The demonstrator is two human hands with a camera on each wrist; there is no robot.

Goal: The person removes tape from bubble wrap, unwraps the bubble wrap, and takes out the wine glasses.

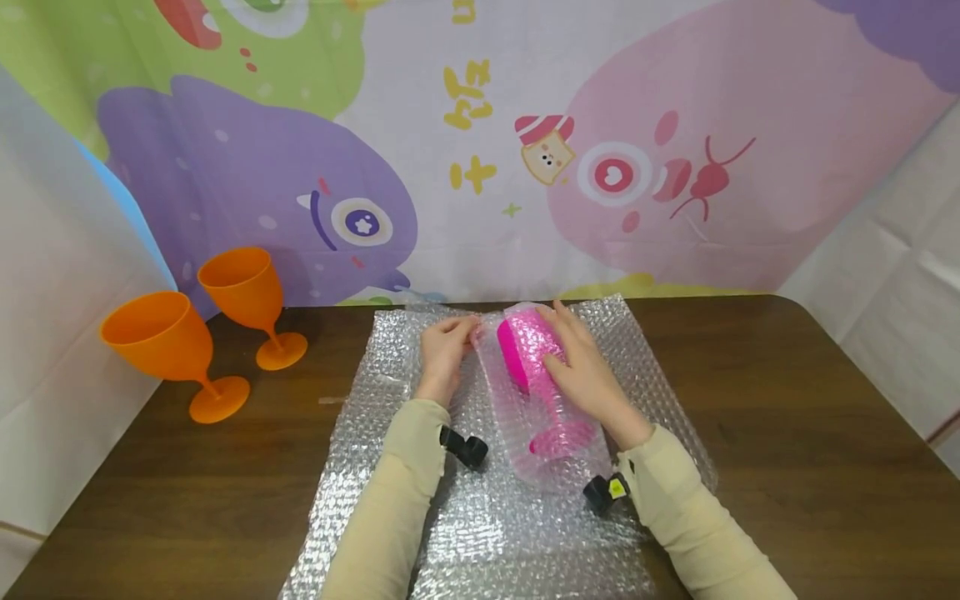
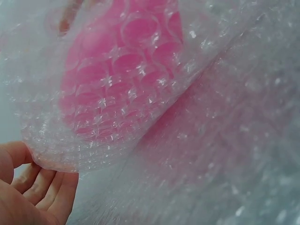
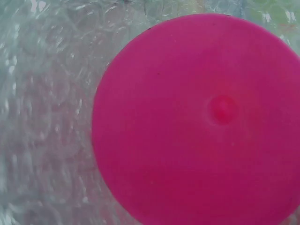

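Note:
A pink plastic goblet lies on its side on a sheet of bubble wrap, with its bowl toward the back. Part of the wrap is folded over it. At the bowl's left, my left hand pinches the edge of the wrap between thumb and fingers; the left wrist view shows the bowl through the bubbles. From the right, my right hand holds the wrapped bowl, thumb on top and fingers along the far side. The goblet's round foot fills most of the right wrist view.
Two orange goblets stand upright at the left, one nearer and one behind it. A brown wooden table carries everything. Behind it hangs a cartoon-printed cloth, with white cloth at both sides.

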